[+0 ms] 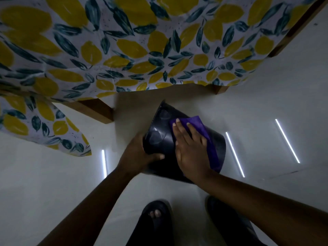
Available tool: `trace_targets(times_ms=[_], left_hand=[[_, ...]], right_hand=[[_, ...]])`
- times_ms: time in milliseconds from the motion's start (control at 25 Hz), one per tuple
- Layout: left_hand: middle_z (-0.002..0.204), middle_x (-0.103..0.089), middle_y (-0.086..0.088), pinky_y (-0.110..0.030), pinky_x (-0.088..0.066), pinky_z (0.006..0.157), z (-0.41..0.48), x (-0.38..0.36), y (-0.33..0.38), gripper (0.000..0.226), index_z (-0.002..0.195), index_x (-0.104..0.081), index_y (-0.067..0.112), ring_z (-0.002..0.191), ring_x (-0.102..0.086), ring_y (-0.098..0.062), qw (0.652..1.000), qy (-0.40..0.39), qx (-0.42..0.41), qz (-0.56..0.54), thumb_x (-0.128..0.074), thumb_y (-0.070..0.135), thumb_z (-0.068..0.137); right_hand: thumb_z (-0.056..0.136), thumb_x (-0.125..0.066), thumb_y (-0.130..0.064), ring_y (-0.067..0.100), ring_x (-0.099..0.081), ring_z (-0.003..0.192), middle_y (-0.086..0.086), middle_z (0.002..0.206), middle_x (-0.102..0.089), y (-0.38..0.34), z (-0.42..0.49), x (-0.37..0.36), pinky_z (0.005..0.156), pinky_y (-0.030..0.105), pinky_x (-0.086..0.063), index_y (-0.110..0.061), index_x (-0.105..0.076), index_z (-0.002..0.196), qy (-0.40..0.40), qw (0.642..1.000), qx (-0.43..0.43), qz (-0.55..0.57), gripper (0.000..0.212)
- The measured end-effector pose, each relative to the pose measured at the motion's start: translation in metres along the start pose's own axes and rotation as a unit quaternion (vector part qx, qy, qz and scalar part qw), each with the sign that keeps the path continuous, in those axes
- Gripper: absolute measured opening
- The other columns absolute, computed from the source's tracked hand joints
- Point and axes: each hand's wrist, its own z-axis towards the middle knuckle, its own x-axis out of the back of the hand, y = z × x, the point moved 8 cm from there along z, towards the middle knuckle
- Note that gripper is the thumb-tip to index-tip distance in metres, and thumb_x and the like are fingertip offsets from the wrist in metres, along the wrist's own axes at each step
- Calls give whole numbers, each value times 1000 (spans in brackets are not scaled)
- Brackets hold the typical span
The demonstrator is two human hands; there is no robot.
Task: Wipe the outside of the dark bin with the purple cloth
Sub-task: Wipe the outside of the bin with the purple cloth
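Note:
The dark bin [160, 134] is tilted over the pale floor, its glossy side facing me and its narrower end pointing away toward the table. My left hand [138, 155] grips the bin's left edge, thumb across its near side. My right hand [190, 148] lies flat on the bin with fingers spread, pressing the purple cloth [205, 137] against the side. The cloth shows beyond my fingertips and along the right of my hand, down toward the bin's wider near end. My right hand hides part of the cloth.
A table covered with a lemon-and-leaf patterned cloth [124, 47] hangs over the far side; wooden legs [99, 110] [220, 88] stand just behind the bin. My feet in dark sandals [156, 221] are on the glossy floor below, which reflects light strips [287, 141].

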Motion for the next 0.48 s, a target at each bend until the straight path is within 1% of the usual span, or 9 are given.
trace_targets(times_ms=[40, 120, 200, 320, 360, 400, 440, 480], left_hand=[[96, -51, 24, -7, -41, 62, 8, 4, 7, 71, 113, -39, 28, 86, -56, 1, 1000, 14, -5, 10, -88, 28, 62], [104, -51, 17, -6, -37, 66, 17, 7, 16, 78, 120, -38, 21, 90, -54, -3, 999, 42, -11, 19, -89, 24, 60], [112, -50, 12, -3, -37, 65, 16, 1, 12, 80, 124, -38, 16, 97, -51, -5, 999, 45, -12, 25, -88, 21, 62], [113, -48, 13, 3, -40, 63, 2, 0, -4, 75, 119, -36, 22, 100, -49, -3, 999, 50, -6, 11, -87, 19, 64], [113, -49, 14, 2, -41, 63, -2, 2, -8, 74, 116, -35, 25, 99, -50, -3, 998, 54, -1, 13, -87, 20, 64], [113, -49, 14, -1, -41, 64, -4, 2, -9, 72, 115, -34, 28, 98, -51, -4, 998, 54, 3, 16, -86, 22, 65], [113, -50, 13, -5, -41, 70, -7, 0, -11, 71, 115, -34, 28, 98, -52, -6, 998, 52, 7, 17, -85, 23, 66], [114, -51, 12, -11, -44, 75, -9, -1, -13, 72, 117, -35, 27, 98, -53, -7, 999, 50, 13, 15, -85, 23, 66]], right_hand=[[92, -28, -34, 26, -30, 142, -3, 158, -27, -4, -7, -5, 101, 49, -39, -23, -21, 150, -12, 1000, 19, -19, 60], [92, -26, -35, 26, -32, 141, -2, 159, -25, -8, -13, -11, 96, 47, -43, -22, -20, 151, -31, 997, 49, -43, 60], [93, -25, -35, 25, -34, 139, -3, 159, -26, -9, -1, -7, 98, 47, -42, -22, -23, 150, -34, 998, 48, -33, 59], [94, -28, -32, 23, -40, 135, -4, 153, -39, -5, 39, -11, 104, 45, -37, -23, -35, 146, -39, 998, 33, 25, 53], [95, -28, -31, 24, -44, 132, -1, 148, -46, 2, 55, -14, 104, 44, -37, -23, -39, 144, -54, 997, 21, 59, 51], [96, -28, -31, 27, -50, 127, 4, 142, -52, 16, 69, -18, 103, 43, -40, -24, -43, 141, -82, 992, -8, 96, 48], [98, -27, -31, 30, -55, 119, 8, 136, -58, 35, 78, -22, 100, 42, -42, -25, -45, 139, -123, 981, -56, 136, 45], [99, -25, -31, 32, -58, 114, 11, 131, -61, 54, 77, -28, 98, 41, -44, -27, -47, 136, -170, 963, -119, 172, 44]])
